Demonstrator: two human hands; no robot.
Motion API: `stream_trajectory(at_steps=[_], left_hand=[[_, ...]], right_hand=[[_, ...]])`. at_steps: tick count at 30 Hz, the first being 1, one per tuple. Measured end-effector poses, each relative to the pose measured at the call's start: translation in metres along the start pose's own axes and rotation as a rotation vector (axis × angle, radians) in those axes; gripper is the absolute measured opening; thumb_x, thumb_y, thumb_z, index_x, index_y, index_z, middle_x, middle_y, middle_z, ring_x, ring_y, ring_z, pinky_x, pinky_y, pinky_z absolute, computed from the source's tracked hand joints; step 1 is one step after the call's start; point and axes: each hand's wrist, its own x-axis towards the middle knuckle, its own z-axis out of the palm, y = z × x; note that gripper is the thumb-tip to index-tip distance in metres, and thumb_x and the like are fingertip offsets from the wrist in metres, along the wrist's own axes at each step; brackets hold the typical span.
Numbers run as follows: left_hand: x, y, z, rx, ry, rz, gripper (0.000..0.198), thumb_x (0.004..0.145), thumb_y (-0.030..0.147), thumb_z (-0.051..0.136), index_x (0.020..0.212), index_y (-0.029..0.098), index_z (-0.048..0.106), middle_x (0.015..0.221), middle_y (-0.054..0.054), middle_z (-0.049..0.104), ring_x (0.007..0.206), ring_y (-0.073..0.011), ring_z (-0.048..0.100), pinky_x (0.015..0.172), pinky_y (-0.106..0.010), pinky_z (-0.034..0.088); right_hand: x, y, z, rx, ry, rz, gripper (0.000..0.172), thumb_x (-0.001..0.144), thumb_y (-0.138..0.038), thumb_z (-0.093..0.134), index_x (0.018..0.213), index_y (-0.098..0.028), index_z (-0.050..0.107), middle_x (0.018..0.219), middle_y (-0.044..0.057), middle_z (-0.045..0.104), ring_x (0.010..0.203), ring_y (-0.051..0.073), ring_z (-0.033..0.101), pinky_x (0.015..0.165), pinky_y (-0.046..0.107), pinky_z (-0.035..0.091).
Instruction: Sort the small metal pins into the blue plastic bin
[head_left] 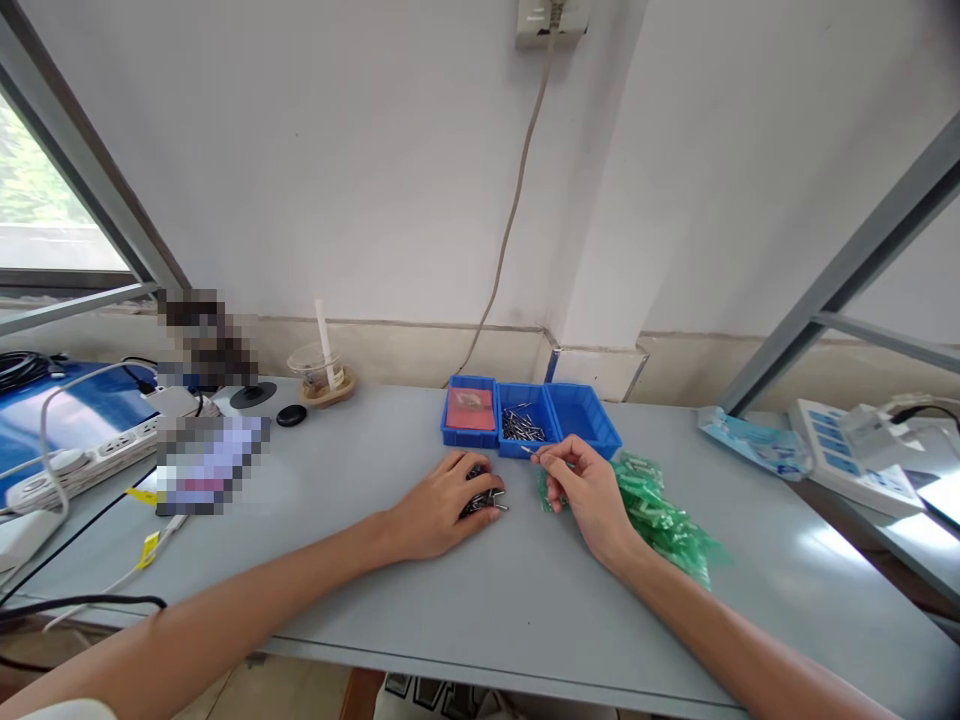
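My left hand (442,508) rests on the grey table, its fingers curved around a pile of small dark metal pins (480,492). My right hand (581,490) pinches one thin metal pin (528,450) between thumb and fingertips, just in front of the blue bins. The middle blue bin (526,452) holds many similar metal pins (523,424). A reddish piece (471,409) lies in the left blue bin (469,438). No contents show in the right blue bin (585,415). Green plastic bags (664,515) lie beside and partly behind my right hand.
At the left are a power strip (97,462), cables, a pixelated flat object (214,465) and a black round lid (292,415). A clear cup (315,367) stands near the wall. Further right lie a blue-white packet (754,443) and another power strip (855,460).
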Motion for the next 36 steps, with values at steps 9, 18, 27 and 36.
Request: stream_trajectory(at_steps=[9, 18, 27, 36], left_hand=[[0.010, -0.011, -0.003, 0.020, -0.032, 0.016, 0.030, 0.105, 0.050, 0.061, 0.126, 0.028, 0.066, 0.124, -0.008, 0.060, 0.109, -0.0259, 0.053, 0.100, -0.042, 0.045], [0.009, -0.010, -0.004, 0.013, -0.033, -0.029, 0.023, 0.105, 0.042, 0.062, 0.120, 0.025, 0.063, 0.114, -0.006, 0.060, 0.102, -0.0241, 0.052, 0.095, -0.040, 0.044], [0.010, -0.009, -0.003, 0.023, -0.020, -0.047, 0.015, 0.101, 0.033, 0.064, 0.110, 0.022, 0.058, 0.109, -0.005, 0.060, 0.099, -0.0233, 0.053, 0.092, -0.039, 0.044], [0.008, -0.008, -0.003, 0.035, -0.008, -0.033, 0.014, 0.103, 0.026, 0.055, 0.116, 0.023, 0.058, 0.114, -0.007, 0.060, 0.100, -0.0242, 0.054, 0.093, -0.040, 0.044]], right_hand=[[-0.002, 0.001, 0.000, -0.006, -0.015, 0.030, 0.030, 0.085, -0.043, 0.079, 0.079, -0.020, 0.060, 0.096, 0.005, 0.073, 0.047, 0.007, 0.050, 0.043, 0.025, 0.044], [-0.006, -0.005, 0.004, -0.056, -0.084, 0.045, 0.039, 0.081, -0.045, 0.087, 0.074, -0.020, 0.058, 0.100, 0.005, 0.071, 0.054, 0.009, 0.052, 0.048, 0.026, 0.047], [-0.007, -0.001, 0.003, -0.108, -0.151, 0.036, 0.038, 0.093, -0.056, 0.074, 0.116, -0.026, 0.073, 0.078, 0.000, 0.064, 0.056, 0.014, 0.055, 0.052, 0.029, 0.050], [-0.007, 0.004, 0.005, -0.052, -0.171, 0.030, 0.044, 0.091, -0.065, 0.071, 0.105, -0.024, 0.071, 0.093, 0.004, 0.065, 0.059, 0.014, 0.058, 0.050, 0.030, 0.053]])
